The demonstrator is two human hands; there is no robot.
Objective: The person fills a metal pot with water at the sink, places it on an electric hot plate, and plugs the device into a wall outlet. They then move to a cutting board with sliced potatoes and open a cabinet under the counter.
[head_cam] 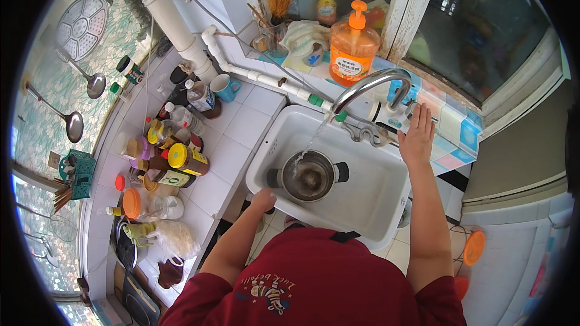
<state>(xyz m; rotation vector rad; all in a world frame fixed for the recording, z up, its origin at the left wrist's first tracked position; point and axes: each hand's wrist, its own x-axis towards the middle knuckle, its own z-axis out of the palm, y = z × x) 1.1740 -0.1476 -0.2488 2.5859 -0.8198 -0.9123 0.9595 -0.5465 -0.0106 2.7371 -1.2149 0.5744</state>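
A steel pot with two black handles stands in the white sink, with some brownish water in it. From the curved chrome faucet a stream of water falls into the pot. My right hand lies flat against the round knob at the faucet's base, fingers extended and thumb apart. Curled at the sink's front left rim, my left hand is just below the pot's left handle. A dark thing shows under its fingers; whether they hold it cannot be told.
An orange pump bottle stands on the ledge behind the sink, near a cloth. On the tiled counter to the left are several jars and bottles, a blue mug and a plastic bag. A white pipe runs behind the sink.
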